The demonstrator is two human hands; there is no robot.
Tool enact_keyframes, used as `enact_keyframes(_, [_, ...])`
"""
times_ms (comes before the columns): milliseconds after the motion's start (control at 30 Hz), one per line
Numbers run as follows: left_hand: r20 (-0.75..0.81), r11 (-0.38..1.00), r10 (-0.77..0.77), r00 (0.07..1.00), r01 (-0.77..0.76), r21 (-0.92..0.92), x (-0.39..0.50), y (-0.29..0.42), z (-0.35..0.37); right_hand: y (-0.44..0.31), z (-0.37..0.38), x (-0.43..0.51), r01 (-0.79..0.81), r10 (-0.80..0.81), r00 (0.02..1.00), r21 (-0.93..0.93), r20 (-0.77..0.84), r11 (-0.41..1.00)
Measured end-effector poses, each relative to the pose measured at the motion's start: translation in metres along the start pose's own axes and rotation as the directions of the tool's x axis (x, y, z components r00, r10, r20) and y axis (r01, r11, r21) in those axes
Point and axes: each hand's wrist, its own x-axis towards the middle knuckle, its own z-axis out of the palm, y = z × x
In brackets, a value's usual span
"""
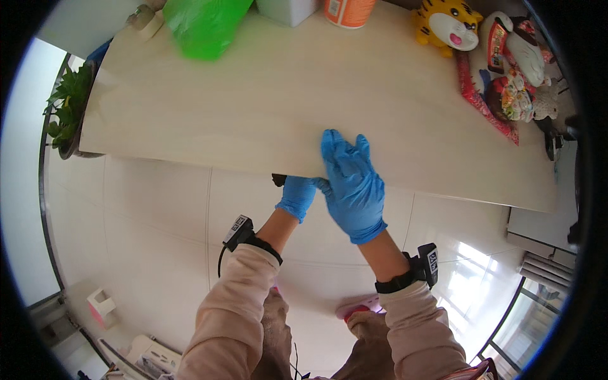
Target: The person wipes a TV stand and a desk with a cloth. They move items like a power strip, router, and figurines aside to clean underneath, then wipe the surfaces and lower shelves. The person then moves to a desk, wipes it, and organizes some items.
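Note:
Both hands wear blue disposable gloves. My right hand (354,187) rests over the front edge of a pale tabletop (266,99). Its fingers lie on the surface, the little finger is spread from the others, and the thumb points left along the edge. My left hand (298,194) reaches beneath that edge, so its fingers are hidden. Just left of it a small black object (279,179) shows below the edge; whether the left hand holds it is unclear.
A green plastic bag (204,28), white container (287,10) and orange canister (349,12) stand at the back. A tiger figure (449,26) and packaged goods (515,97) crowd the right. A potted plant (69,109) is beyond the left end. Strapped devices (240,232) sit on both wrists.

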Motion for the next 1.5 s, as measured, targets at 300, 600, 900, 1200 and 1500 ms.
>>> enact_keyframes(300, [-0.370, 0.860, -0.356, 0.858, 0.456, 0.230, -0.205, 0.018, -0.102, 0.005, -0.009, -0.007, -0.072, 0.074, 0.992, -0.016, 0.102, 0.997])
enact_keyframes(600, [-0.763, 0.761, -0.548, 0.342, 0.583, -0.285, -0.541, 0.163, -0.240, -0.095, -0.169, -0.071, -0.390, 0.386, 0.828, -0.076, 0.408, 0.918])
enact_keyframes(900, [-0.738, 0.938, -0.074, 0.671, -0.205, -0.280, -0.573, 0.456, -0.254, -0.317, -0.245, 0.135, -0.197, -0.047, 0.879, 0.451, 0.475, 0.870])
enact_keyframes(1200, [-0.834, 0.794, 0.413, 0.366, -0.593, 0.133, -0.559, 0.764, -0.242, -0.490, -0.326, 0.329, -0.022, -0.371, 0.853, 0.735, 0.366, 0.677])
enact_keyframes(1500, [-0.858, 0.626, 0.485, 0.170, -0.752, 0.205, -0.606, 0.873, -0.316, -0.765, -0.215, 0.437, -0.320, -0.773, 0.554, 0.936, 0.308, 0.144])
